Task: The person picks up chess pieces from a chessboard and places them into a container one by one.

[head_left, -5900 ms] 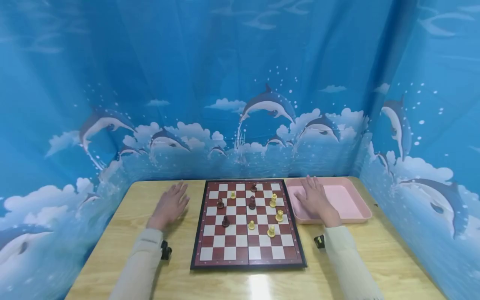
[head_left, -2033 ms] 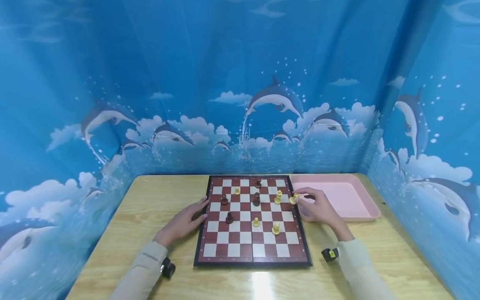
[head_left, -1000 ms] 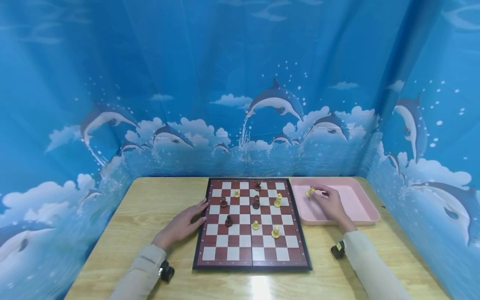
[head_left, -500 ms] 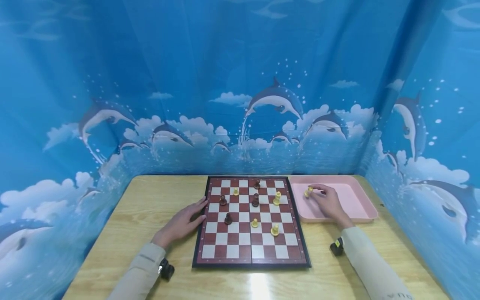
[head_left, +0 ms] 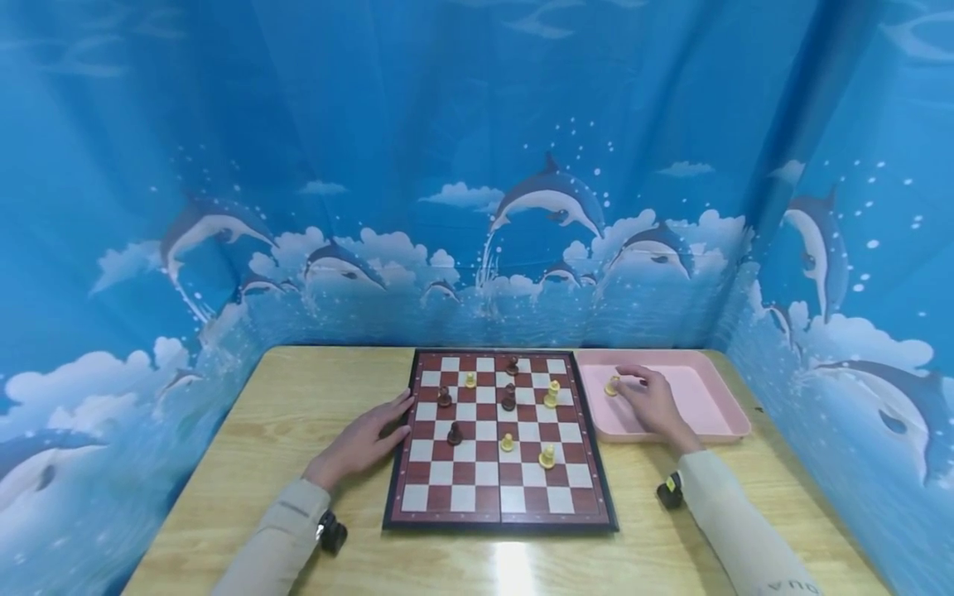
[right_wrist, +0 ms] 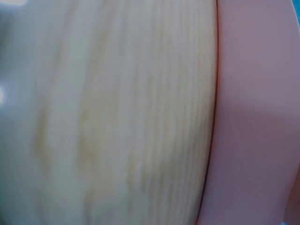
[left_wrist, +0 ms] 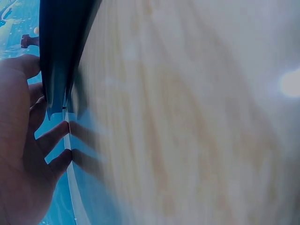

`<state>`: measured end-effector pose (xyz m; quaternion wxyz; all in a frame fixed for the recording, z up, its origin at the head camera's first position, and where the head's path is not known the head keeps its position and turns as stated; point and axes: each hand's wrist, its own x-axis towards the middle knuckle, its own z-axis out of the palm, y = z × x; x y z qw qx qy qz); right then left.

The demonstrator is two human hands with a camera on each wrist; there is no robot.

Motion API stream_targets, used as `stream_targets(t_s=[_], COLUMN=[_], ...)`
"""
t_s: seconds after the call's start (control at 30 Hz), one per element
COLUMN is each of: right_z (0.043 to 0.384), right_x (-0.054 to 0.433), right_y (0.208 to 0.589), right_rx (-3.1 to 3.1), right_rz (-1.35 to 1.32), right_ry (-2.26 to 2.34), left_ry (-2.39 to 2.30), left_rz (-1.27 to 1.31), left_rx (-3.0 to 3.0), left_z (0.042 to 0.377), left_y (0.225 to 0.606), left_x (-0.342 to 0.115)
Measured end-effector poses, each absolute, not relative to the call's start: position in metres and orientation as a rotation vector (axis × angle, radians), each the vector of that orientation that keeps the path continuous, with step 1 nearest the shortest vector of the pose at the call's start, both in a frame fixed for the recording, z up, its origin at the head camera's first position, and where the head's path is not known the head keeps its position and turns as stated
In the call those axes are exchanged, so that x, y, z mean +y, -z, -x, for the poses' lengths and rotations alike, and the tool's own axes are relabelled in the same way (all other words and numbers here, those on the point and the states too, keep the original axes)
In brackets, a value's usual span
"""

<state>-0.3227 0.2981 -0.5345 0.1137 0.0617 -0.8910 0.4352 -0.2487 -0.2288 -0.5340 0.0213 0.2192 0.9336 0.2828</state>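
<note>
On the left, my left hand point(head_left: 361, 447) rests against the left edge of the chessboard point(head_left: 488, 501), its fingers relaxed. In the left wrist view, fingertips point(left_wrist: 63, 157) of that hand touch the table beside the dark board edge. Over the pink tray point(head_left: 715, 406), my right hand point(head_left: 656, 406) pinches a small yellow chess piece point(head_left: 612, 386) that stands upright at the tray's left part. The right wrist view has the tray wall and table, with only a sliver of the hand at its right edge.
Several yellow and dark brown pieces stand on the board, among them a tall yellow piece point(head_left: 552, 395), a tall dark piece point(head_left: 508, 397) and a yellow pawn point(head_left: 508, 443). A dolphin-print curtain point(head_left: 447, 207) borders the wooden table point(head_left: 298, 389).
My right hand has taken the yellow piece off the board's right side, carried it right into the tray and lowered it there. The left hand has moved from the table to the board's edge.
</note>
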Motion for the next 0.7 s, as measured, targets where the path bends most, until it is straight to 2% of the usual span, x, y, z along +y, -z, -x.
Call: stream_targets(t_s=[0.47, 0.7], right_z=[0.332, 0.324], right_x=[0.291, 0.286], right_y=[0.532, 0.533], right_rx=[-2.579, -2.588], right_rz=[-0.334, -0.432], right_ry=[-1.152, -0.946], left_ry=[-0.867, -0.874], left_rz=[-0.671, -0.670], left_rx=[2.902, 2.885], left_z=[0.253, 0.251], left_y=[0.533, 0.534], left_x=[-0.231, -0.229])
